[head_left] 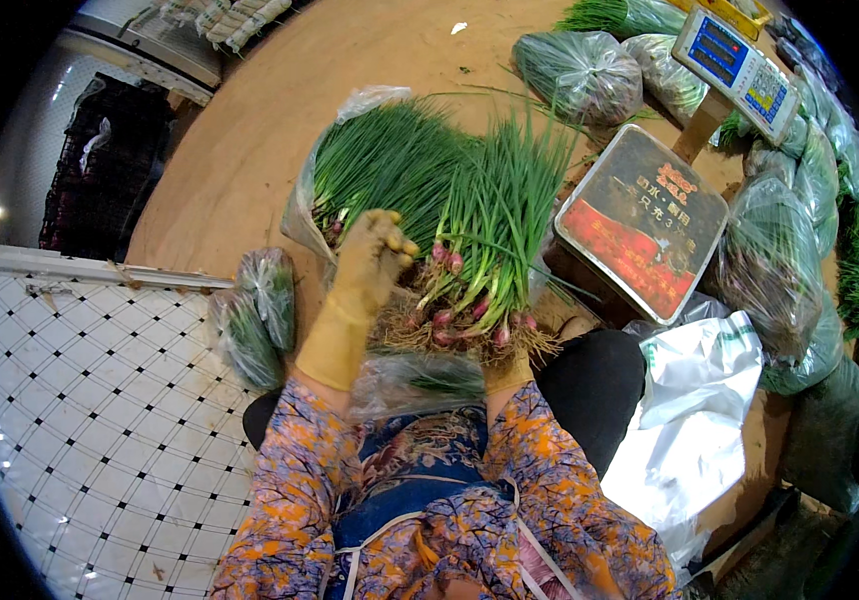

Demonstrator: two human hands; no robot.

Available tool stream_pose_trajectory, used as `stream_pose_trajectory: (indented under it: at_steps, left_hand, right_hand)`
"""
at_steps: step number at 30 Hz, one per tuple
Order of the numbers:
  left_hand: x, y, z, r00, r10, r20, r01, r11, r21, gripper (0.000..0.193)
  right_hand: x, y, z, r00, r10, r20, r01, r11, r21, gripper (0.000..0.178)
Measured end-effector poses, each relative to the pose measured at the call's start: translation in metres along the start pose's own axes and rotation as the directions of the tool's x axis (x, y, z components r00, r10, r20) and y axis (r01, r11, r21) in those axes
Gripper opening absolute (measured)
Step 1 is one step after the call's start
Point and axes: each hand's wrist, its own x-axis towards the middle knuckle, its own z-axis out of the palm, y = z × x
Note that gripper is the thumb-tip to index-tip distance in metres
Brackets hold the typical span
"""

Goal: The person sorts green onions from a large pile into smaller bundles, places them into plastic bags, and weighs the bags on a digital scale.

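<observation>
A bunch of spring onions (465,285) with long green leaves, reddish bulbs and pale roots lies over my right hand (510,374). That hand wears a yellowish glove, is mostly hidden beneath the roots, and grips the bunch from below. My left hand (378,250), in a soiled glove of the same colour, is raised just left of the bulbs. Its fingers are curled closed; whatever they may hold is hidden. Behind it, an open clear plastic bag (302,205) holds more spring onions (385,155), whose leaves meet those of the bunch.
A dirty-topped scale (640,225) with a raised display (738,72) stands at my right. Bagged greens (775,260) line the far right, and another bag (580,78) lies beyond. White plastic sheeting (695,410) is beside my knee. Two small bagged bundles (255,320) lie left, near the tiled floor (110,420).
</observation>
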Motion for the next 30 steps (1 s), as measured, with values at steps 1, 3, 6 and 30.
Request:
stream_pose_trajectory:
  at_steps: [1,3,6,30]
  left_hand:
    - [0.009,0.007,-0.003,0.999,0.001,-0.035,0.001,0.999,0.046,0.011]
    - [0.025,0.019,-0.011,0.999,0.039,-0.033,-0.036,0.996,0.085,0.009]
    - [0.049,0.016,-0.036,0.988,0.023,-0.153,0.078,0.778,0.623,0.037]
    - [0.012,-0.043,-0.005,0.954,-0.175,0.243,-0.255,-0.045,0.966,0.067]
  right_hand:
    - [0.001,-0.002,-0.001,1.000,-0.003,-0.005,0.003,1.000,-0.006,0.084]
    - [0.002,-0.004,-0.002,1.000,-0.008,-0.010,0.008,1.000,-0.026,0.084]
    - [0.006,-0.002,0.000,1.000,-0.001,-0.015,0.001,1.000,-0.029,0.084]
    - [0.028,0.015,-0.025,1.000,-0.004,-0.029,0.001,0.992,-0.127,0.080]
